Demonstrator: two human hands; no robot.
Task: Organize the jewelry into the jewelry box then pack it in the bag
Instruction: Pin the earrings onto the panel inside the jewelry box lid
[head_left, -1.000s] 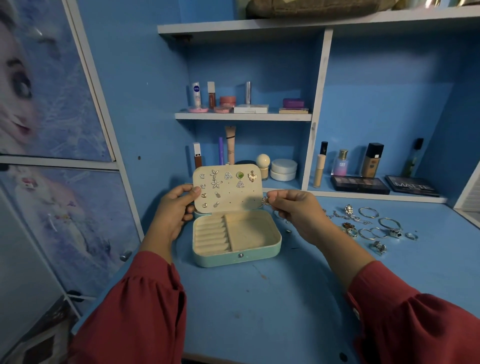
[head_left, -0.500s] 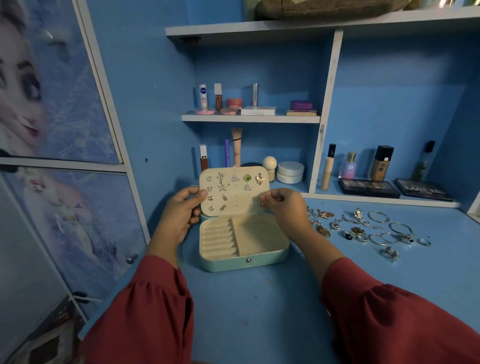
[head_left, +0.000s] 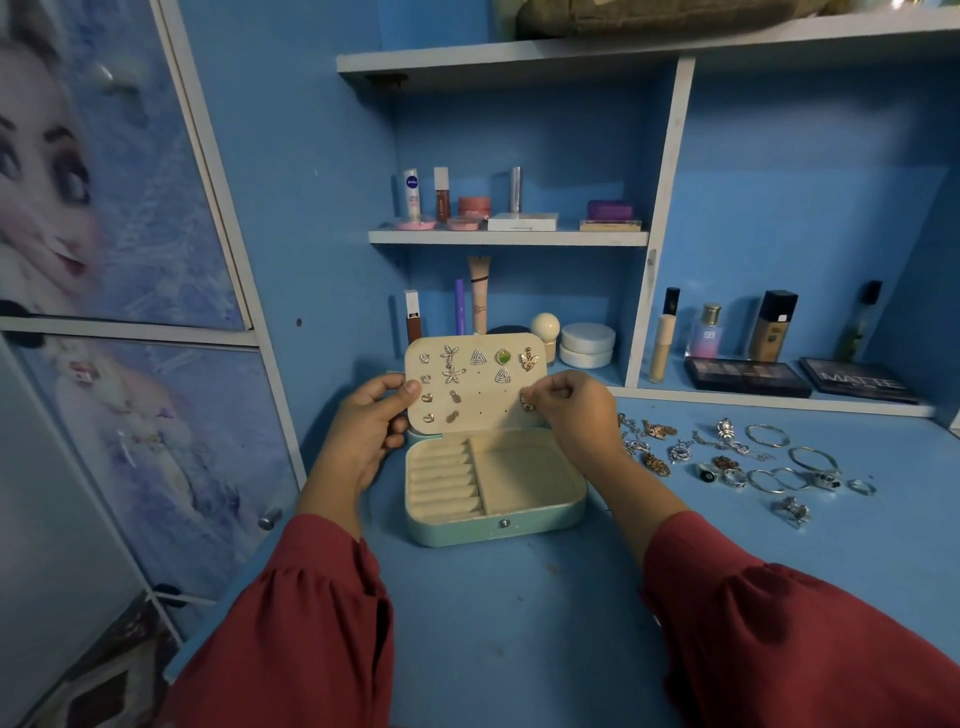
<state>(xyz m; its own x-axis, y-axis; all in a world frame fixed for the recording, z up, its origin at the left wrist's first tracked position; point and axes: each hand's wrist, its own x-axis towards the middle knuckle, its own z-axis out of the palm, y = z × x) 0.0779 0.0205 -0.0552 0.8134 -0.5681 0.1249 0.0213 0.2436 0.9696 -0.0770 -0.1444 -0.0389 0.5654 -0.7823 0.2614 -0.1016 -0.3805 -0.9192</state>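
Nearest the camera, two red sleeves (head_left: 291, 618) reach forward over the blue desk (head_left: 519, 623). Past them sits the jewelry box (head_left: 493, 483), pale green outside and cream inside, open on the desk, with ring rolls in its left compartment and a bare tray on its right.

The left hand (head_left: 363, 431) grips the left edge of the raised earring panel (head_left: 475, 384), thumb on the front face and fingers curled behind it. The panel stands upright above the far side of the box and carries several earrings in rows, among them stars, triangles, small hearts and a green stone.

The right hand (head_left: 576, 410) is curled, its thumb and fingertips pinching a small gold earring (head_left: 527, 402) against the lower right part of the panel.

To the right of the box, a spread of loose jewelry (head_left: 727, 457) lies on the desk: chains, pendants, rings and thin bangles.

Farther back, shelves (head_left: 509, 237) hold cosmetics: tubes, jars and bottles, and two dark makeup palettes (head_left: 748, 376) at the right. On the top shelf lies a brownish bag (head_left: 649, 18), only partly in view. A cupboard door (head_left: 104, 208) with a printed cartoon figure fills the left.
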